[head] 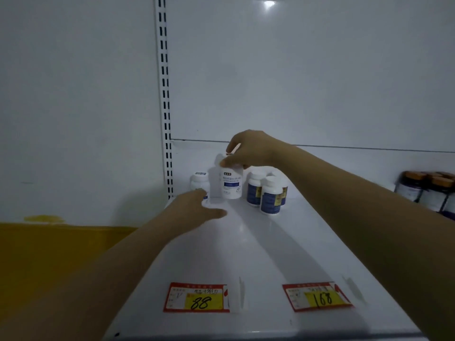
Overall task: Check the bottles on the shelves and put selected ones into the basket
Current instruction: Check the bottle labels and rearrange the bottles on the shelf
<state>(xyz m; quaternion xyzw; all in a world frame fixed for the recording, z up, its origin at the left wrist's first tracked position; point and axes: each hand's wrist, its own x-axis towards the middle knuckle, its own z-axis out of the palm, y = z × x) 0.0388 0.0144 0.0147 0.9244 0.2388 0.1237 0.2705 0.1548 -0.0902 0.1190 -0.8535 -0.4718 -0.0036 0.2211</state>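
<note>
My right hand [248, 150] grips the cap of a white bottle with a blue label [231, 184], which stands at the back of the white shelf [246, 254]. My left hand [197, 205] reaches forward with its fingers apart, low over the shelf, and touches nothing I can make out. Just behind its fingertips stands a small white bottle [199, 182]. To the right of the held bottle is a cluster of white bottles with dark blue labels [269, 196]. No basket is in view.
Dark jars with brown lids [428, 190] stand at the shelf's far right. Two price tags, marked 88 [198, 297] and 168 [318, 296], lie near the front edge. A slotted upright [166, 107] runs up the back panel. A yellow surface [49, 254] lies left.
</note>
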